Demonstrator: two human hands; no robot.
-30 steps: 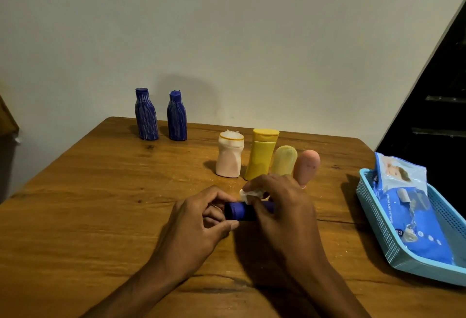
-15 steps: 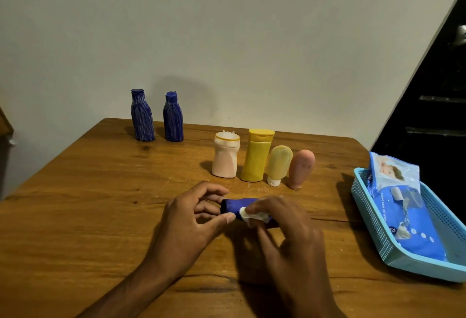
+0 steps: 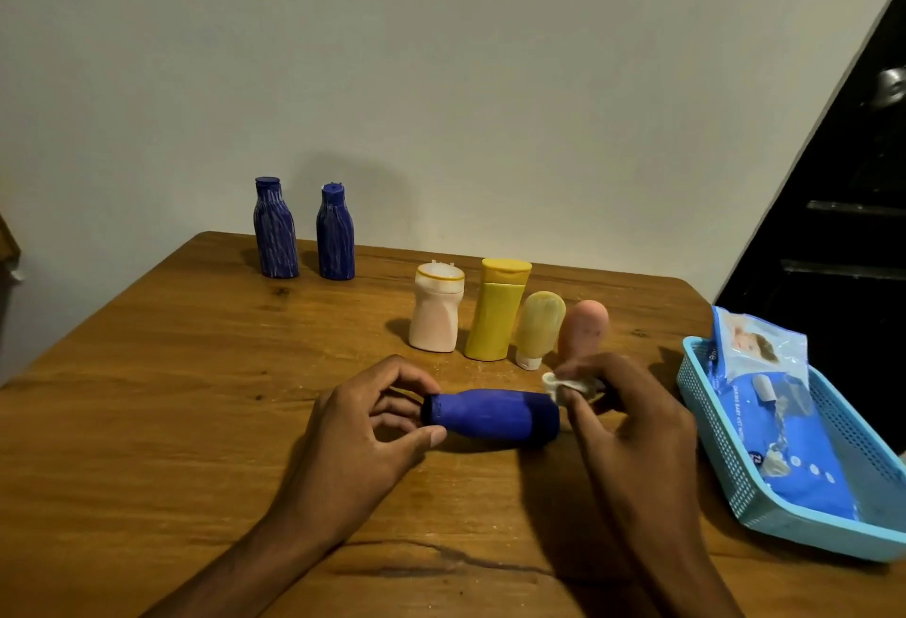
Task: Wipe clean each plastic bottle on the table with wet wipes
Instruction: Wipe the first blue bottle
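Blue bottle (image 3: 490, 416) lies sideways on the desk (image 3: 147, 396) — your left hand (image 3: 363, 431) pinches its cap end, your right hand (image 3: 632, 426) grips a crumpled wipe (image 3: 564, 384) at its base, fingers hiding that end.

The right hand (image 3: 632, 426) now sits with its white wipe (image 3: 564, 384) at the base end of the blue bottle (image 3: 490, 417), off the body it covered before, leaving the whole bottle exposed.

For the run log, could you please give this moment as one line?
left hand holds bottle | right hand pinches wipe
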